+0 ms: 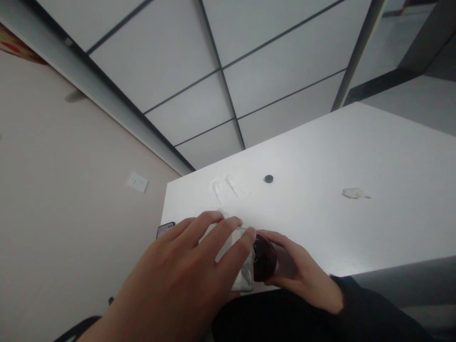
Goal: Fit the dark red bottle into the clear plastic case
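Observation:
My left hand (199, 256) is curled over a whitish, shiny, box-like thing (245, 273). Most of it is hidden beneath the fingers, and I cannot tell its exact kind. Right beside it, my right hand (302, 270) is wrapped round a dark brown, glossy, round bottle-like container (264, 259). Its rounded end faces the left hand and meets or nearly meets the whitish thing; I cannot tell whether they touch. Both hands are close together over the near edge of the white table.
On the white table (306, 209) lie a small dark round cap (268, 179), a crumpled whitish piece (355, 193) and two small white items (231, 184) on something clear. A phone (165, 229) shows at the left edge. A wall with a socket (137, 182) and panelled doors (199, 61) stand beyond.

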Demonstrator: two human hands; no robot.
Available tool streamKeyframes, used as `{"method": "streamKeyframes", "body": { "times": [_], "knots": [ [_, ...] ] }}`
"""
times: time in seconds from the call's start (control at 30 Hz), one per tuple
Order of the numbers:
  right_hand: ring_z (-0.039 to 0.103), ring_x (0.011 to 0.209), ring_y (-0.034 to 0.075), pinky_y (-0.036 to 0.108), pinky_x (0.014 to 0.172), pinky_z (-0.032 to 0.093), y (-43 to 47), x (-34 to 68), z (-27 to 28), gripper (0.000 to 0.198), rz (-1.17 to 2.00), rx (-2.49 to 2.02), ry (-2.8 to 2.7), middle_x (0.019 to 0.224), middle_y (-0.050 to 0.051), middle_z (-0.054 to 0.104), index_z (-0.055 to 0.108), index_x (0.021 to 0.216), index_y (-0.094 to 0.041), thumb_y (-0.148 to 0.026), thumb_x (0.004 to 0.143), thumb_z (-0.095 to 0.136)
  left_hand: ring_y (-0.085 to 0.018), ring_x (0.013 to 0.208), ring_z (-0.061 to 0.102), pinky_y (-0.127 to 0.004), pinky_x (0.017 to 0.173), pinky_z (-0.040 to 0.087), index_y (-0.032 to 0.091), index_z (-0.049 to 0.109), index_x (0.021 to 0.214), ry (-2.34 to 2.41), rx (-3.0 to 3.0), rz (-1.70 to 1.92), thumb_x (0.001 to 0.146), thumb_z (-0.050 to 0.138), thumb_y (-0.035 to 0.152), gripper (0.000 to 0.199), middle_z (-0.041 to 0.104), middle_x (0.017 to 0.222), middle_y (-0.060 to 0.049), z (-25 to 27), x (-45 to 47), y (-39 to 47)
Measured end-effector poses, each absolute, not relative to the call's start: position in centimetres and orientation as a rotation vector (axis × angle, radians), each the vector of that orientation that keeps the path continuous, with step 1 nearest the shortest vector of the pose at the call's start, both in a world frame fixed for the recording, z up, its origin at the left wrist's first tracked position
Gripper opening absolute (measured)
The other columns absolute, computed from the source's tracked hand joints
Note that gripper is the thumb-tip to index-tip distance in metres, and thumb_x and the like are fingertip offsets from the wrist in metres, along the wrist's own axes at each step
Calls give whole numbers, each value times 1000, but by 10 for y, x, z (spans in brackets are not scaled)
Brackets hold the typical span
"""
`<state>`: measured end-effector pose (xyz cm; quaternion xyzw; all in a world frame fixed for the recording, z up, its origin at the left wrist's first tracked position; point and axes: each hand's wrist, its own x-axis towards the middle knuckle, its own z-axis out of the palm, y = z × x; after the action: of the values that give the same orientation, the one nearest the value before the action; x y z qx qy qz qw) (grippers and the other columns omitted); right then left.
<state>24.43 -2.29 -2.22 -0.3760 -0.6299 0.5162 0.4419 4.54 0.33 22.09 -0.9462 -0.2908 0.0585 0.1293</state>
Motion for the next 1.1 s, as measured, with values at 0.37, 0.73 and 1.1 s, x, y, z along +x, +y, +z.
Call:
{"method": "streamKeyframes", "body": {
  "times": [0.37, 0.73, 1.1],
  "knots": [
    [64, 139, 36, 62, 121, 48, -22, 244, -18, 73, 1341, -920, -1525, 151, 14, 66, 57, 148, -28, -37, 84, 90, -32, 114, 76, -49, 87, 71, 22, 66, 123, -842, -2845, 135, 98, 68, 22, 25, 77, 133, -9, 221, 43, 4],
    [62, 142, 36, 64, 120, 48, -23, 244, -22, 75, 1339, -911, -1524, 154, 13, 65, 55, 151, -32, -42, 85, 90, -25, 110, 75, -40, 87, 70, 24, 66, 118, -934, -2959, -43, 106, 57, 23, 15, 70, 137, -9, 219, 43, 5],
    [63, 140, 38, 65, 120, 47, -24, 244, -28, 75, 1291, -932, -1551, 153, 16, 65, 56, 151, -29, -49, 86, 86, -25, 111, 74, -38, 86, 70, 27, 68, 126, -1053, -3032, -72, 101, 72, 38, 27, 67, 136, -9, 215, 41, 5]
  ]
}}
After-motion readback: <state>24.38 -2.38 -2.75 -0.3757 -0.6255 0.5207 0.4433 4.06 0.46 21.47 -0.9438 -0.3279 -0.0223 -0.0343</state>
